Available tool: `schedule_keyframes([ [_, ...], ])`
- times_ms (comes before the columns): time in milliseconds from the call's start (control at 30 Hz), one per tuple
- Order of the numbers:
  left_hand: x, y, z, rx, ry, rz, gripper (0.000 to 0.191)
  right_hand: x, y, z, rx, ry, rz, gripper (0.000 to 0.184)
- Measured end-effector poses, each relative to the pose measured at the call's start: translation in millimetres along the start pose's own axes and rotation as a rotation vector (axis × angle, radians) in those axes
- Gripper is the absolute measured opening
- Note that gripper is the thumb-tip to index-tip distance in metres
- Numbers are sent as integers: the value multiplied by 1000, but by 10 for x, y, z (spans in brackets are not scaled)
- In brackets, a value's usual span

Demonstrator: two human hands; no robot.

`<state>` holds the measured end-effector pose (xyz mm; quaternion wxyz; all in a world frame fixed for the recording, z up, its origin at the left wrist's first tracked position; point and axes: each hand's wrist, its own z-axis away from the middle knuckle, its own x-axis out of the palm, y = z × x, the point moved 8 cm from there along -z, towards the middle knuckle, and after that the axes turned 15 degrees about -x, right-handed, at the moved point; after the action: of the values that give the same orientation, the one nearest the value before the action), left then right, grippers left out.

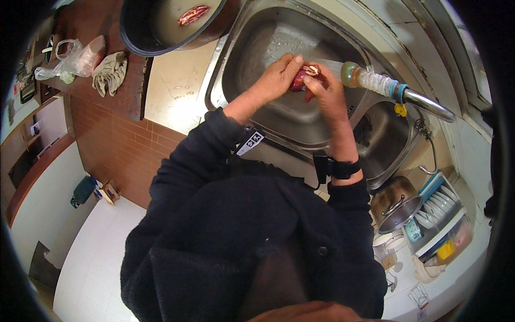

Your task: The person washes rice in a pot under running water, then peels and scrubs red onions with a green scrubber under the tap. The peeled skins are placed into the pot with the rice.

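My left hand (277, 76) and my right hand (330, 94) are both closed around a purple-red root vegetable (298, 81), probably a sweet potato. Pale, cream-coloured patches show on its upper end. The right hand is slightly blurred, and my fingers cover part of the vegetable. Both hands are above the large basin of a stainless steel sink (277, 114). From the tap's nozzle (351, 75), just right of my hands, water sprays toward them. Another partly peeled piece of root vegetable (194, 15) lies in cloudy liquid inside a dark pot (139, 28) at the upper left.
A smaller basin (386, 141) adjoins on the right. Below it stand a steel pot (392, 205) and a dish rack with white plates (438, 207). On the brown table at left lie a clear plastic bag (70, 56) and a crumpled cloth glove (110, 74).
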<state>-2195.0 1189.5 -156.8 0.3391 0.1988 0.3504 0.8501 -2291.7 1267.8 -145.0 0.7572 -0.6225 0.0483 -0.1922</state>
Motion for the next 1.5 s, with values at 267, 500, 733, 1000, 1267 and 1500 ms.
schedule_keyframes([
  [267, 121, -182, 7, -364, -291, 420, 57, -16, 8, 17, -50, -1, -20, 35],
  [500, 116, 6, 2, 44, -129, 10, 47, -100, 40, -26, -16, 56, 63, 33],
  [733, 166, 77, 56, 127, -131, 15, 39, -139, -9, 16, -137, 87, -112, 34],
  [1000, 18, 101, -137, 213, 353, -181, 41, -247, 98, -113, -249, 494, 182, 26],
  [1267, 37, -143, -237, -127, 5, 62, 44, 10, 144, -100, -118, 172, 56, 47],
  [1500, 110, -12, -137, -171, -266, 215, 42, -267, 61, -66, -2, 135, -70, 35],
])
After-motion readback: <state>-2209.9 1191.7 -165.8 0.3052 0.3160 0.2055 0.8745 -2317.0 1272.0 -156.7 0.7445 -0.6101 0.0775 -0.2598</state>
